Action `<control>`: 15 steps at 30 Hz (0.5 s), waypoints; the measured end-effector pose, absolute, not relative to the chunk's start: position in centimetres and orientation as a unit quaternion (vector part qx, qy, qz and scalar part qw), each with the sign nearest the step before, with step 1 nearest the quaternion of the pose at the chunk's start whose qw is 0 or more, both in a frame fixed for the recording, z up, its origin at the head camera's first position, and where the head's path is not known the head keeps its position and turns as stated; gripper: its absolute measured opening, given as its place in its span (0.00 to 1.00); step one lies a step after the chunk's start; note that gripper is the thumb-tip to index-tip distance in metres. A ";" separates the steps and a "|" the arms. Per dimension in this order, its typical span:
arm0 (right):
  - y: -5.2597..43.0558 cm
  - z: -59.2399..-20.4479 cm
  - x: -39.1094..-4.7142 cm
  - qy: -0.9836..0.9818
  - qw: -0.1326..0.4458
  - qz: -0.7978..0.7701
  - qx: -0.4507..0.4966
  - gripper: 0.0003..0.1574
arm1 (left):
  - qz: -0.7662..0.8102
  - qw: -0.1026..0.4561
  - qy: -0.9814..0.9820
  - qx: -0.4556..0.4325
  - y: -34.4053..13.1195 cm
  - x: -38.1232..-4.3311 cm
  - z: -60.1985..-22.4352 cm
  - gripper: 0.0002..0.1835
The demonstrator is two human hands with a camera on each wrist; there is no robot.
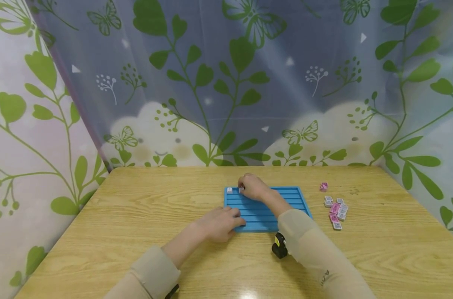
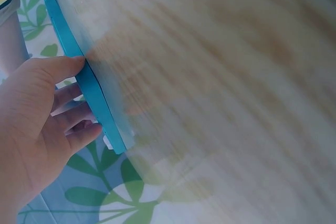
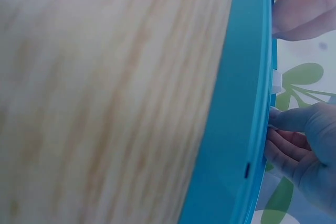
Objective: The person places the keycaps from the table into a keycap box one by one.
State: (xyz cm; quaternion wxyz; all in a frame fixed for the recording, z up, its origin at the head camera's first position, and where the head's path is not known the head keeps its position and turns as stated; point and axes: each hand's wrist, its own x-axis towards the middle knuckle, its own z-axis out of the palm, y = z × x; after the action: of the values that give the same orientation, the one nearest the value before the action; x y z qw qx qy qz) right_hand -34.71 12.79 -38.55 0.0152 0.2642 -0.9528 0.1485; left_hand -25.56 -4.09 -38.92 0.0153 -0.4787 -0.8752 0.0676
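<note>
A blue ridged tray (image 1: 264, 227) lies on the table in the head view. My left hand (image 1: 220, 224) grips its near left corner; in the left wrist view, that hand (image 2: 37, 114) has its thumb on the tray's blue edge (image 2: 97, 90) and its fingers behind it. At the tray's back left, my right hand (image 1: 254, 187) pinches a small white tile (image 1: 241, 190), mostly covered by the fingers. Another white tile (image 1: 230, 190) sits in the back row's left corner. The right wrist view shows my right hand (image 3: 310, 150) with its fingertips together at the tray rim (image 3: 231, 103).
Right of the tray lie several loose white tiles (image 1: 341, 212) and pink tiles (image 1: 335, 208). Farther back is a small pink cluster (image 1: 324, 187). A black strapped device (image 1: 280, 246) is on my right wrist. A patterned cloth (image 1: 211, 83) hangs behind the wooden table (image 1: 155, 207).
</note>
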 end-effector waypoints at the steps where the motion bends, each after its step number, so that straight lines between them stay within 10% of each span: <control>1: 12.8 -38.6 -34.7 -0.953 0.015 0.148 0.265 0.07 | 0.069 0.016 -0.875 -0.479 -4.1 -25.5 -38.9 0.18; 15: 12.3 -38.3 -34.7 -0.952 0.011 0.153 0.263 0.10 | 0.073 0.012 -0.875 -0.479 -4.1 -25.5 -38.7 0.19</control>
State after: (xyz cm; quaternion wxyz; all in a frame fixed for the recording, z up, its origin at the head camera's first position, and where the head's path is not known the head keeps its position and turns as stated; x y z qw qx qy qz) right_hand -34.65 12.28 -38.32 0.0113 0.2631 -0.9524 0.1534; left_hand -25.51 -4.06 -38.73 0.0116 -0.4792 -0.8747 0.0725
